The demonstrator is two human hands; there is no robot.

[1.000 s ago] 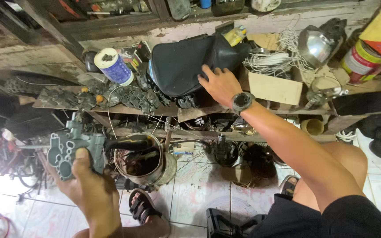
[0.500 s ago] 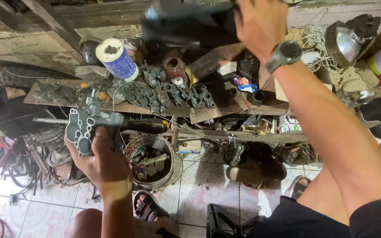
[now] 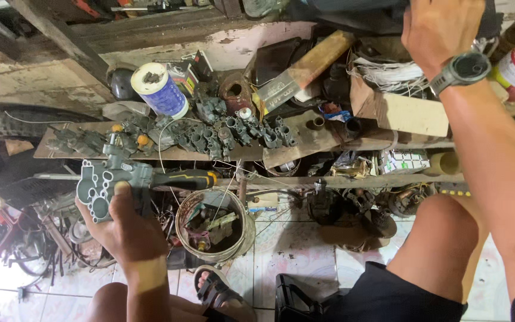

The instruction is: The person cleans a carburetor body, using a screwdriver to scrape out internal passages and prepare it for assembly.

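Nearest to the camera, the left hand [image 3: 127,229] is closed around a grey cast-metal carburettor body with round open ports [image 3: 109,182], the thumb pressing on its face, and holds it in the air above the floor, just in front of the shelf edge. This part looks heavy for its size, stiff and hard, and probably a little oily, so it may slip. I think the solid middle body is the best place to grip, not the thin rims of the ports. Just beside it lies a screwdriver with a black and yellow handle [image 3: 186,178], and below it stands a round metal bucket full of rusty scrap parts [image 3: 216,225] on the tiled floor [image 3: 305,250].

Farther away, a long wooden plank shelf [image 3: 305,140] carries a row of dark, dirty carburettors [image 3: 227,132] and a white and blue cylindrical can [image 3: 161,89]. These things stand crowded, and loose wires cross in front of them.

At the far top, the right hand [image 3: 442,27], with a grey wristwatch [image 3: 461,68], grips a large black object [image 3: 353,9] and holds it up. The picture cuts this object off, so I cannot tell what it is. The two hands are well apart.
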